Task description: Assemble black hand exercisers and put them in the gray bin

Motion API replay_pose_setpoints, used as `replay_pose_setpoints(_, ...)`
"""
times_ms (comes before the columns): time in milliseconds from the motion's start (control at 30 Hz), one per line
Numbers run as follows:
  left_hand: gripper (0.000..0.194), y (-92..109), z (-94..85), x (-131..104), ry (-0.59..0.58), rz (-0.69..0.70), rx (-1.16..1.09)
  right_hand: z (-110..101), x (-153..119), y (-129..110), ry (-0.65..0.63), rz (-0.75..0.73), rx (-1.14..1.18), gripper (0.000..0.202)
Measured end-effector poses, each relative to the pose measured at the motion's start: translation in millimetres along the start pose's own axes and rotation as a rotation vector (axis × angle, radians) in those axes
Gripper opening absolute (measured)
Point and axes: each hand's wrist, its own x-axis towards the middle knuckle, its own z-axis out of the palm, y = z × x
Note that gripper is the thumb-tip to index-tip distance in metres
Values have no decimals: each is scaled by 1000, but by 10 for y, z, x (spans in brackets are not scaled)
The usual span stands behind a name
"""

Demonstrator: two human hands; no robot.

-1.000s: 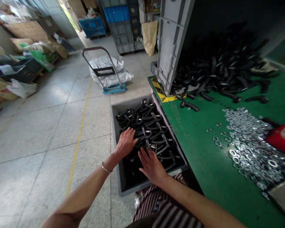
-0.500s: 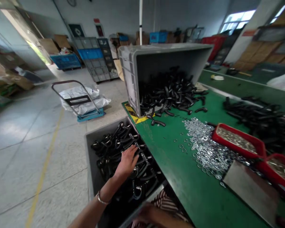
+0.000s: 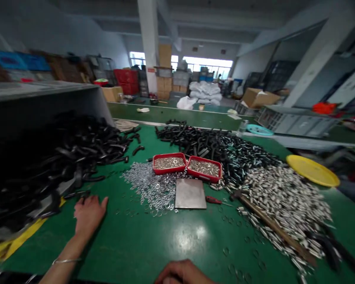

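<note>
My left hand (image 3: pixel 90 215) reaches over the left part of the green table (image 3: pixel 121 244), its thumb spread away from the fingers. Its fingertips are at a black curved handle-like part (image 3: pixel 78 194), and I cannot tell whether they touch it. More such black parts (image 3: pixel 88 146) spill from a grey crate (image 3: pixel 102 102) lying on its side. At the bottom edge, my right hand (image 3: pixel 183 272) is partly cut off with its fingers curled; anything inside is hidden. A square metal plate (image 3: pixel 191 193) lies ahead of it, beside scattered washers (image 3: pixel 156 189).
Two red trays (image 3: pixel 170 171) of small metal pieces stand behind the plate. Right of it lie a red-handled screwdriver (image 3: pixel 213 200), a hammer (image 3: pixel 272 225) and a heap of metal sleeves (image 3: pixel 290 197). Black parts (image 3: pixel 195 138) are piled behind. A yellow lid (image 3: pixel 313 170) sits far right.
The view has swung right, from the floor bin to the table. My left hand has left the black parts in that bin and is now over the tabletop by the tipped crate.
</note>
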Motion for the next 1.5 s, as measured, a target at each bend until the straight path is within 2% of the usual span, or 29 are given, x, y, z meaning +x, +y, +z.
replay_pose_setpoints(100, 51, 333, 190, 151, 27, 185, -40, -165, -146, 50, 149, 34, -4, 49)
replay_pose_setpoints(167, 47, 530, 236, 225, 37, 258, -117, -339, -254, 60, 250, -16, -156, 40)
replay_pose_setpoints(233, 44, 672, 240, 303, 38, 269, -194, -622, -355, 58, 365, -67, -373, 32)
replay_pose_setpoints(333, 42, 854, 152, 322, 90, 206, -290, -1254, -481, 62, 538, -58, -620, 31)
replay_pose_setpoints(433, 37, 1126, -72, 73, 154, 207, -374, -1978, -562, 105, 674, -26, -805, 33)
replay_pose_setpoints(533, 30, 1464, -318, -345, 84, 317, -474, -2585, -512, 210, 703, -30, -1067, 35)
replay_pose_setpoints(600, 28, 1635, -412, -587, 18, 351, -522, -2873, -396, 308, 661, -15, -1251, 35)
replay_pose_setpoints(667, 27, 1720, -462, -780, -30, 361, -550, -3059, -275, 397, 606, -9, -1376, 32)
replay_pose_setpoints(733, 27, 1764, -514, -950, -71, 369, -575, -3152, -214, 446, 576, -25, -1390, 28)
replay_pose_setpoints(800, 29, 1852, -583, -1080, -129, 399, -617, -3178, -218, 436, 606, -45, -1270, 25)
replay_pose_setpoints(900, 32, 2215, -694, -1120, -275, 571, -737, -3161, -249, 331, 748, -44, -826, 27)
replay_pose_setpoints(1000, 32, 2902, -759, -1006, -431, 916, -823, -3121, -241, 177, 843, -55, -167, 32)
replay_pose_setpoints(1067, 30, 3451, -735, -919, -433, 1129, -806, -3076, -241, 80, 857, -87, 183, 35)
replay_pose_setpoints(1167, 25, 4196, -577, -852, -315, 1265, -608, -3004, -291, -6, 859, -112, 426, 37)
replay_pose_setpoints(1267, 21, 4694, -379, -882, -269, 1298, -384, -2968, -385, 0, 860, -119, 481, 35)
replay_pose_setpoints(1333, 20, 4879, -291, -927, -276, 1307, -327, -2963, -443, 17, 883, -126, 473, 34)
replay_pose_setpoints(1400, 20, 4955, -259, -951, -287, 1289, -318, -2955, -479, 9, 906, -131, 487, 34)
replay_pose_setpoints(1500, 21, 4856, -308, -901, -297, 1250, -341, -2916, -479, -60, 886, -154, 561, 35)
